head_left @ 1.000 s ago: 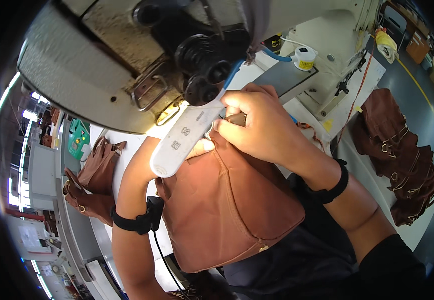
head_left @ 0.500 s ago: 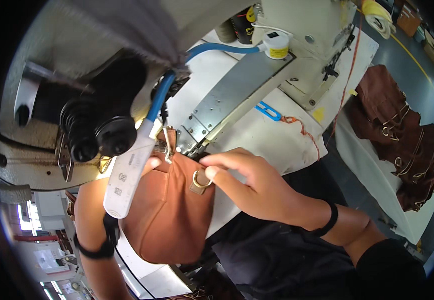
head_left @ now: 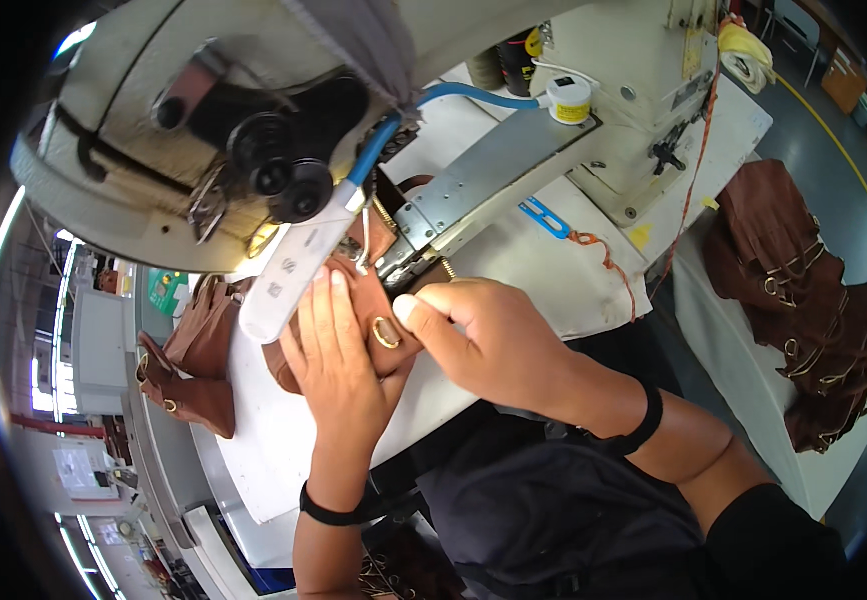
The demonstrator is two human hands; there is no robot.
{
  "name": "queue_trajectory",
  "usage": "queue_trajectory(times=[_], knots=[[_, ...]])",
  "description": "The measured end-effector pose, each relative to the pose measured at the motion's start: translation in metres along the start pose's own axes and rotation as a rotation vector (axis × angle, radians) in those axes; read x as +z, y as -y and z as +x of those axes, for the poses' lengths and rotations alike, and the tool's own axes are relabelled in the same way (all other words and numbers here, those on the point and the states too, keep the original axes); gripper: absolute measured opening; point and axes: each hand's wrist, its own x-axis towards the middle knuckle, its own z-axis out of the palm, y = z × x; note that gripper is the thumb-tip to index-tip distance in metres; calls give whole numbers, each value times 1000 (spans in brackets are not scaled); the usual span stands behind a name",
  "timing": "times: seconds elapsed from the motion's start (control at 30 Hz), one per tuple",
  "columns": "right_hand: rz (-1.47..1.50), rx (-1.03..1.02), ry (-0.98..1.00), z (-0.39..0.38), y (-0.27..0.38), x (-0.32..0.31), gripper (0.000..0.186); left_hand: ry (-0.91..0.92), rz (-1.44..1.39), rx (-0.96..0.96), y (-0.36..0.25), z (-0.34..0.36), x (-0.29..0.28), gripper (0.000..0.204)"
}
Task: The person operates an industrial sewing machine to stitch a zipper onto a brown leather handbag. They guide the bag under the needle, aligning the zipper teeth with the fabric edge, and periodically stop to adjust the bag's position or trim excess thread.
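Note:
A brown bag (head_left: pixel 374 300) with a gold D-ring (head_left: pixel 386 331) lies at the sewing machine's metal foot (head_left: pixel 364 240), partly hidden by my hands and the white tapered lamp housing (head_left: pixel 289 280). My left hand (head_left: pixel 342 360) lies on the bag with fingers stretched out flat, just right of that housing. My right hand (head_left: pixel 489 340) is closed on the bag's right edge, thumb and index finger pressed together beside the ring; the fingertips are partly hidden.
Brown bags (head_left: pixel 194 400) sit at the left, with more (head_left: pixel 764 230) piled at the right. The machine body (head_left: pixel 104 200) overhangs the upper left. A blue plastic tool (head_left: pixel 544 217) with orange cord lies right of the metal bed (head_left: pixel 484 170). A white bottle (head_left: pixel 571 100) stands behind.
My left hand has come from beneath, mostly hidden, onto the bag's top. The bag sits higher under the machine, less of it showing. My right hand stays at its edge.

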Motion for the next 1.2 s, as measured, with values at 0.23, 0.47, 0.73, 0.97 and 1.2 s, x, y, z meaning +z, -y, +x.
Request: queue_trajectory(times=[0.23,0.47,0.73,0.97,1.2], knots=[[168,243,124,25,16,-3,69,-203,-85,55,-5,-12,-1,67],[-11,101,-65,30,9,17,68,-247,-130,-11,-10,-10,11,61],[118,115,-59,15,-13,22,44,-250,-111,1,-9,-8,11,64],[404,107,101,-9,-23,13,26,-276,-173,-3,-23,-9,10,69],[477,175,155,-1,-6,0,25,-216,-391,-29,-32,-5,-6,78]])
